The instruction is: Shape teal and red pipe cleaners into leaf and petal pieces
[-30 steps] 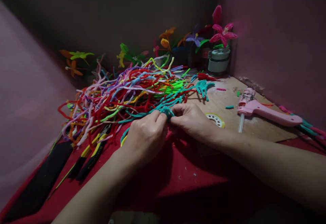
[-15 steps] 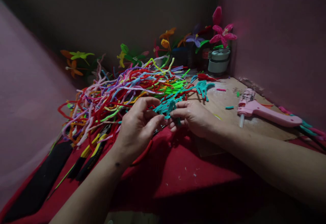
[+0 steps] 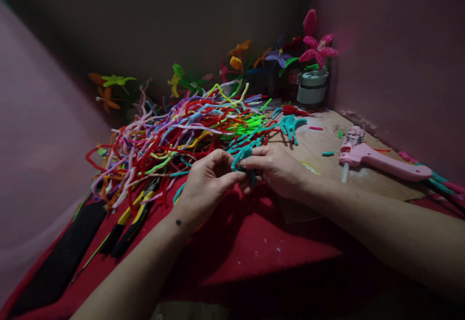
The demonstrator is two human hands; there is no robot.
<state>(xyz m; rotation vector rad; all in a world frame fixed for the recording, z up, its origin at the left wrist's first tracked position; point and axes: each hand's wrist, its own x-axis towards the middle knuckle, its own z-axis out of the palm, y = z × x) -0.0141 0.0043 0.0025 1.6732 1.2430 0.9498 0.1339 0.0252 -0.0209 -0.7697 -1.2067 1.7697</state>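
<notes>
Tablecloth (image 3: 269,249) in red covers the near part of the table, with small pale scraps on it. Above it, the left hand (image 3: 209,174) has come back in since half a second ago, when its thumb and fingers stood wide of the work; they are now half curled at the near-left side of a teal chenille-stem piece (image 3: 240,158). Whether they grip it or only rest against it, I cannot tell. The right hand (image 3: 281,167) keeps the piece pinched in its bent fingers, so the work appears to be between both hands again. To the left lie yellow-and-black pliers (image 3: 140,213) and a long black item (image 3: 60,257).

Just beyond the hands, a tangled heap of chenille stems (image 3: 174,136) crowds the far-left side. To the right, a tape roll (image 3: 310,168), partly hidden by the right forearm, and a pink glue gun (image 3: 385,160) lie on a brown board (image 3: 374,184). Farthest back, a pink chenille flower (image 3: 319,51) rises from a grey-topped jar (image 3: 312,89).
</notes>
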